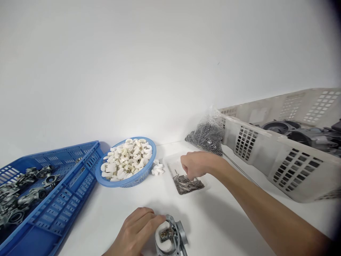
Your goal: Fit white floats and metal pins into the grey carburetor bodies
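Metal housing (176, 234), white float (165, 246) inside, on the white surface (226, 227); left hand (137, 229) at its rim, fingers close together, firmness of grip impossible to tell. Beyond, right hand (195, 164) curled over metal pins (183, 185) in a shallow tray (168, 168), any pinch hidden. Farther left, round blue basket (138, 180) of white pieces (126, 158).
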Available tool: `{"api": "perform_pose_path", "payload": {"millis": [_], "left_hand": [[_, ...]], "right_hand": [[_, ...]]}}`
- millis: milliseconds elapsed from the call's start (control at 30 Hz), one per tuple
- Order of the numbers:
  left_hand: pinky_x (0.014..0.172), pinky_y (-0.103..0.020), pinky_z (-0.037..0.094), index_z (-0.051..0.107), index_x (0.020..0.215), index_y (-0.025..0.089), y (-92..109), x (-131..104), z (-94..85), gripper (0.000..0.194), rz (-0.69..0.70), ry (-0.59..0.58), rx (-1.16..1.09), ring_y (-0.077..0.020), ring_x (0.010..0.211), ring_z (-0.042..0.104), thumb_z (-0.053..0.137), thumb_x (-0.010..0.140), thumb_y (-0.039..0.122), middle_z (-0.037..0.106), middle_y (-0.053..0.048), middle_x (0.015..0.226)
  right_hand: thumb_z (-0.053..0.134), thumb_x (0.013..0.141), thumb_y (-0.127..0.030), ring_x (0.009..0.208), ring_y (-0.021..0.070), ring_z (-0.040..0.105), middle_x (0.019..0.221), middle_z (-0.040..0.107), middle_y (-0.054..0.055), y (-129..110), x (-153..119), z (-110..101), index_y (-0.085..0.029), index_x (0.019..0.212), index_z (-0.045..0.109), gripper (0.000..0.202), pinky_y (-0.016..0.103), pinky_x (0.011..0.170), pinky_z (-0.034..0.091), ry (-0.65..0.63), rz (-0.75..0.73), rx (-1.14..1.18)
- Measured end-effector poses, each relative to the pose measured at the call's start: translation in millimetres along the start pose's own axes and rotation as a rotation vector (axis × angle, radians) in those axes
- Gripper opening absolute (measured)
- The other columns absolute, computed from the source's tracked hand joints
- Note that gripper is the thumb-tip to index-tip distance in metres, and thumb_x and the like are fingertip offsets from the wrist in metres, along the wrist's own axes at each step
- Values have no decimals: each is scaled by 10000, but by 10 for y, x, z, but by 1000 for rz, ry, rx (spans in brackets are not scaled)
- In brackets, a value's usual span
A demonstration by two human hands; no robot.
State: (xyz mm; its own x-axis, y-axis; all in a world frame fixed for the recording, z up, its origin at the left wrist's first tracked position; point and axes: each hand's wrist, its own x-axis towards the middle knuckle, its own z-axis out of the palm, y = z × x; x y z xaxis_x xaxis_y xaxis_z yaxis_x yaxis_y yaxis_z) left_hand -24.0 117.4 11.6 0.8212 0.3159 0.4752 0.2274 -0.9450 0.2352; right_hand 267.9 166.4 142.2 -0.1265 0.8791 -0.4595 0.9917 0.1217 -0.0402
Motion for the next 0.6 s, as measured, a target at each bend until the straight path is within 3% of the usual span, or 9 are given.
{"api": "perform_pose_path", "payload": {"millis": [200,367,600], "left_hand": [[845,-378,566,451,1431,149,-7,4,-3,625,10,3,35,-272,1002,666,500,1015,613,701,-150,1054],[844,-360,580,466,1423,161,3,16,-29,624,26,28,73,-261,985,689,525,1004,619,724,-137,1041],[869,-291,580,537,1379,197,33,23,-76,579,-9,48,77,-243,1016,703,605,970,601,747,-107,1050]], "right_hand": [[734,675,-222,753,238,674,1009,707,103,-16,24,22,-169,1001,709,332,317,610,422,-28,40,-37],[834,576,-283,872,299,706,982,720,107,-32,171,140,-181,1063,710,513,340,687,458,-29,106,-92],[840,522,-242,859,303,717,928,739,105,-7,402,313,-186,951,732,446,360,712,491,-82,78,-83]]}}
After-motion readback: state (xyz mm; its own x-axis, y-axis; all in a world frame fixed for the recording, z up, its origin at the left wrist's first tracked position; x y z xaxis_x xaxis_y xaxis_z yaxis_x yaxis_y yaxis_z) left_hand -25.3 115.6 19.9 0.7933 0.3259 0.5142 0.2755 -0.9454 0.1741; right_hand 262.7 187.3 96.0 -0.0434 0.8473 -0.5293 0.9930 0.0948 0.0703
